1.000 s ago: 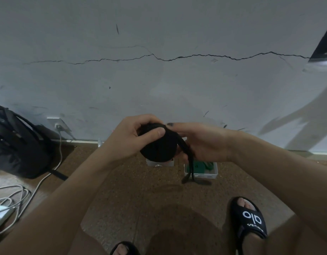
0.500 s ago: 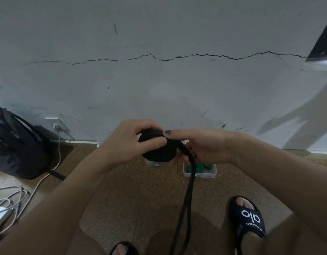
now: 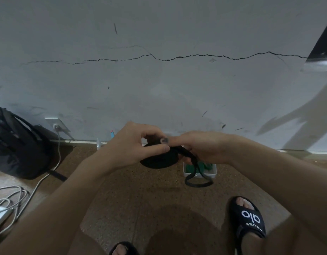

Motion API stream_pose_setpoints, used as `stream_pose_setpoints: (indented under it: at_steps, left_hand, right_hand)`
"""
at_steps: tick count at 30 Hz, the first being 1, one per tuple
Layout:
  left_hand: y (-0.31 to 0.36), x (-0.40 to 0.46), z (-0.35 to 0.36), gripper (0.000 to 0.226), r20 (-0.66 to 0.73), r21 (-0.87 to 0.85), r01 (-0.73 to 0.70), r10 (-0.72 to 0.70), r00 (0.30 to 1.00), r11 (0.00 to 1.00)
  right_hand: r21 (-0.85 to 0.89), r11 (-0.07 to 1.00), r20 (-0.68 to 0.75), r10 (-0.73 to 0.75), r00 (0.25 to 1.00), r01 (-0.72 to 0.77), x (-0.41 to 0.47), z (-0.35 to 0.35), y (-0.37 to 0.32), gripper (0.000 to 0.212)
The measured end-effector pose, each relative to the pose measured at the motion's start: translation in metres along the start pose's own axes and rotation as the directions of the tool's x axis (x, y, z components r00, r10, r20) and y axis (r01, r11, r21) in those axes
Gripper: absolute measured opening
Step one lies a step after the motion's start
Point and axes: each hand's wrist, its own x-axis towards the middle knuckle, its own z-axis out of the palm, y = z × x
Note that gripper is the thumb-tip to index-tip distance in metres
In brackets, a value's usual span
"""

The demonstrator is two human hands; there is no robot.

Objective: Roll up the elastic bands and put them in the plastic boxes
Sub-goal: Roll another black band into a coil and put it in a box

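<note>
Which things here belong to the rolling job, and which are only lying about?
Job:
- black band, partly rolled, held by the left hand and right hand, its loose loop hanging down
- plastic box with green bands inside

Lying about:
- backpack by the wall
- white cables on the floor
- wall socket

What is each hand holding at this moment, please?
Left hand: closed on the rolled black elastic band.
Right hand: closed on the same band's loose tail.
</note>
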Motion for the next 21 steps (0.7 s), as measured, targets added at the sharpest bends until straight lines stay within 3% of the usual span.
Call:
stream_pose_setpoints:
  at_steps: [6, 11, 14, 21]
  left_hand:
    - [0.0019, 0.0032, 0.0012, 0.024, -0.014, -0.011, -0.003, 0.003, 1.000, 1.000]
    - [0.0019, 0.0035, -0.0037, 0.031, -0.016, 0.009, -0.016, 0.016, 1.000, 1.000]
    - [-0.0009, 0.0022, -0.0035, 0.019, 0.029, 0.018, 0.002, -0.003, 1.000, 1.000]
    - [-0.0051, -0.0031, -0.0030, 0.012, 0.046, -0.096, 0.080, -0.076, 0.996, 0.992]
  right_hand:
    - [0.173, 0.984, 0.129, 0.018, 0.991, -0.041, 0.0019, -0.0048, 0.0046, 0.063]
    - [0.277, 0.961, 0.113, -0.023, 0.993, -0.009, 0.0071, -0.0030, 0.0085, 0.054]
    - [0.265, 0.964, 0.098, -0.004, 0.995, -0.022, 0.0066, -0.0026, 0.0078, 0.045]
    - [0.127, 0.991, 0.074, 0.039, 0.996, -0.048, -0.0010, -0.0051, 0.0001, 0.049]
